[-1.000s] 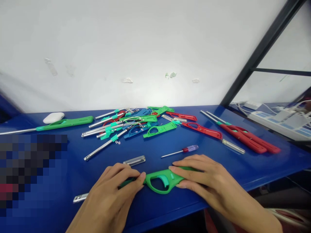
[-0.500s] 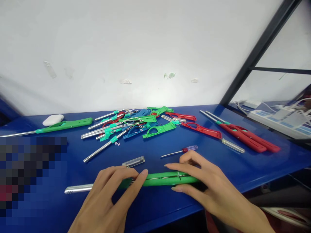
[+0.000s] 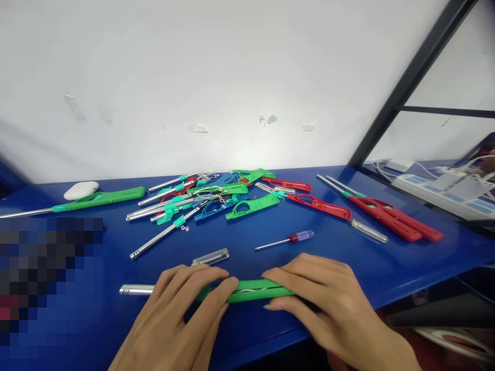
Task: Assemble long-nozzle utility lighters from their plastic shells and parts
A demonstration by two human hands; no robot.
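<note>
Head cam: green lighter [image 3: 260, 296] is at 6 o'clock on the blue surface [image 3: 247, 332], seam up, white wire [image 3: 246, 290] showing in the gap. Left hand [image 3: 174, 309] has its grip wrapped round the barrel end; right hand's [image 3: 328, 288] grip is pinching the handle. Looks like the halves are being pressed together. IMO next move needs that wire tucked in first. Screwdriver [image 3: 300, 236] lies at 1 o'clock from it.

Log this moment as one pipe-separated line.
Left hand: gripping green casing, metal rod side | Right hand: gripping its other end | Seam: gapping, pale wire visible | Screwdriver: on blue table, beyond hands
</note>
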